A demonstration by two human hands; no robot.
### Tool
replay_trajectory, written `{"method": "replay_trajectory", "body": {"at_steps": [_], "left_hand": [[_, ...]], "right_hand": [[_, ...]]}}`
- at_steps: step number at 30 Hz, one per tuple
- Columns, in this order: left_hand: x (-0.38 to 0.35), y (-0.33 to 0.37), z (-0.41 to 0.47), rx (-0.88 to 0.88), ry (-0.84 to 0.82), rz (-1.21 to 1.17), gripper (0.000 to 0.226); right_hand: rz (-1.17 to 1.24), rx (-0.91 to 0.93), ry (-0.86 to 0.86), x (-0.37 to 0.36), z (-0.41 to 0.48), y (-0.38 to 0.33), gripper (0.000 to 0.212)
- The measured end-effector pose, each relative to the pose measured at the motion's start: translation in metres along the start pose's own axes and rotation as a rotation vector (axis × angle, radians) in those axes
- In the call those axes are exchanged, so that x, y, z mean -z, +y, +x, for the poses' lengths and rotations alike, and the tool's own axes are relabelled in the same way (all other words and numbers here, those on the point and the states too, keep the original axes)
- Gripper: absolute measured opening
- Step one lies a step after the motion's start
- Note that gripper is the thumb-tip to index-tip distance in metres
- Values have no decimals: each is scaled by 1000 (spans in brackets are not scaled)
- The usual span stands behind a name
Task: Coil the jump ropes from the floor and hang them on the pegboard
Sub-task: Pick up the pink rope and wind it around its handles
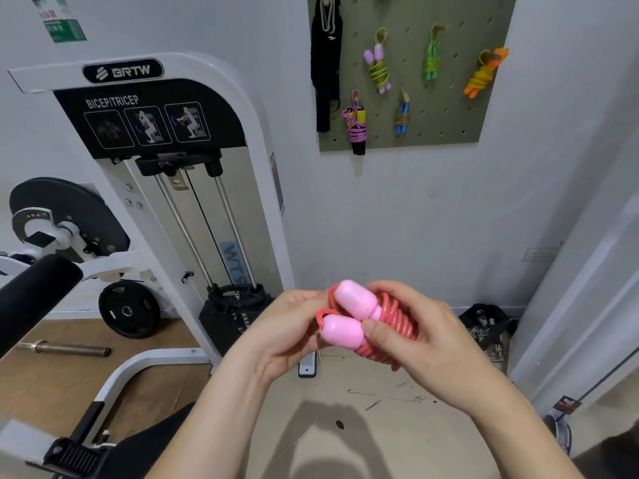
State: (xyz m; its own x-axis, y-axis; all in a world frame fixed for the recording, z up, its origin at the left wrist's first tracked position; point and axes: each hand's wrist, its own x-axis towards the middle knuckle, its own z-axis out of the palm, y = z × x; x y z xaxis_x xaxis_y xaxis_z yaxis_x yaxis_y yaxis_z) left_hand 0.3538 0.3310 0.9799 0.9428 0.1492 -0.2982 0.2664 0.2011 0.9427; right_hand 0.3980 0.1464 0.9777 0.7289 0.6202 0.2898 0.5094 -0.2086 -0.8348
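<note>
Head view: near centre, the left hand (280, 331) and right hand (420, 335) both clasp a red plastic jump rope with two pink oval handles (356, 318), coiled tight. Far right, the olive-green pegboard (460, 108) carries other coiled ropes.

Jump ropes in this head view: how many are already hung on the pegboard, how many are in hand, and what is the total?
Hung on the pegboard: 5 (lilac handles, green, orange, purple cord, blue handles)
Held in the left hand and right hand: 1, the pink-handled red rope, coiled
Total: 6
</note>
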Motion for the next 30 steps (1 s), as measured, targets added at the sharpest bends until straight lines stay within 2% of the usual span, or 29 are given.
{"method": "replay_trajectory", "body": {"at_steps": [2,5,8,11,16,19,21,23,25,30], "left_hand": [[4,-2,-6,-28,-18,-22,26],[9,-1,-15,-90,-42,-12,17],[12,-3,-14,-53,-89,48,34],[6,-2,-12,-26,3,105,33],[4,-7,-11,-103,71,101,23],[1,-10,-12,-179,116,159,19],[-1,-10,-12,-208,133,168,21],[-2,-11,-12,-215,131,155,22],[-1,-11,-11,-210,127,110,24],[-1,-13,-12,-151,39,-43,36]], "right_hand": [[43,-20,-3,3,-1,2,23],[15,-16,3,3,-1,7,23],[-73,-14,-6,0,0,10,25],[-222,7,-37,-5,0,9,28],[-268,18,-50,-5,1,6,32],[-270,11,-46,-7,0,7,26],[-232,-2,-42,-9,0,6,24],[-95,-37,-56,-10,1,8,22],[81,-90,-101,-9,4,9,23],[334,-185,-246,-6,10,15,30]]}}
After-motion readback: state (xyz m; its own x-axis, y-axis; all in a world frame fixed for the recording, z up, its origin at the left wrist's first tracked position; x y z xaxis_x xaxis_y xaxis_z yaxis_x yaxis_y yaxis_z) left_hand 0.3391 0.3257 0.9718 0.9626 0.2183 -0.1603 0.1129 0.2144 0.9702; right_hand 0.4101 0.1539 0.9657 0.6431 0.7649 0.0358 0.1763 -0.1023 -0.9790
